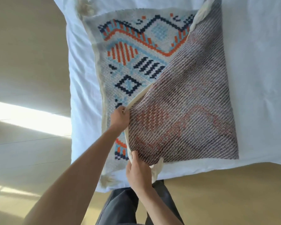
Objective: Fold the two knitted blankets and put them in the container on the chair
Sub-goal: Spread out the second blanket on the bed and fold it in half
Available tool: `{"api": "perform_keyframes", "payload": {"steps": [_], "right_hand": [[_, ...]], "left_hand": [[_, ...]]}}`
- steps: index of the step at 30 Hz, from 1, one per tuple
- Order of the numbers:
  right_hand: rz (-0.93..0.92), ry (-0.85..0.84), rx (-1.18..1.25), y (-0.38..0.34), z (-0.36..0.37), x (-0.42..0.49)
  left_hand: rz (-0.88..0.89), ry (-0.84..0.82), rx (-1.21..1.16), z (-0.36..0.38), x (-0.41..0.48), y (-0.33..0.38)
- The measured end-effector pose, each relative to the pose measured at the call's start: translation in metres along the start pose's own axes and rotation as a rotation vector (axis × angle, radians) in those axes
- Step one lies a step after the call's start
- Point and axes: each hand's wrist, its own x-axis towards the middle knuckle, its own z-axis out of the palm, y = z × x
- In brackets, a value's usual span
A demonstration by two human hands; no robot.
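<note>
- Head view: a cream knitted blanket (pixel 125 51) with an orange, navy and light-blue geometric pattern lies on a white bed sheet (pixel 258 62), its right part turned over with the reverse side up.
- Left hand (pixel 120 116) pinches the turned-over cream edge, fingers curled round it.
- Right hand (pixel 139 172) grips the same edge at the near corner.

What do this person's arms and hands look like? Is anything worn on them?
Both arms are bare as far as the picture shows, with no sleeves in view. The left hand and right hand wear no gloves, and neither wrist carries a watch or bracelet. Dark grey trousers show below.
</note>
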Motion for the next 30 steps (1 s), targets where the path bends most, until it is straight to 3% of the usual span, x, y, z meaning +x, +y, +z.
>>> {"api": "perform_keyframes", "payload": {"steps": [10,16,21,24,28,30], "right_hand": [[-0.066,-0.061,0.028,-0.041,0.065,0.002],[-0.116,-0.251,0.107,-0.031,0.070,-0.001],[-0.082,-0.186,0.117,-0.008,0.049,-0.003],[-0.087,-0.135,0.076,0.005,0.034,-0.001],[-0.117,-0.105,0.022,0.017,0.023,0.003],[-0.122,-0.119,0.012,0.022,0.020,0.003]], "left_hand": [[-0.098,0.038,-0.053,-0.041,0.024,-0.070],[-0.117,0.064,-0.127,-0.045,0.017,-0.081],[-0.107,0.058,-0.135,-0.044,-0.026,-0.105],[-0.145,-0.030,-0.058,-0.033,-0.064,-0.138],[-0.254,-0.272,0.072,-0.009,-0.104,-0.175],[-0.260,-0.291,0.223,-0.003,-0.113,-0.183]]}}
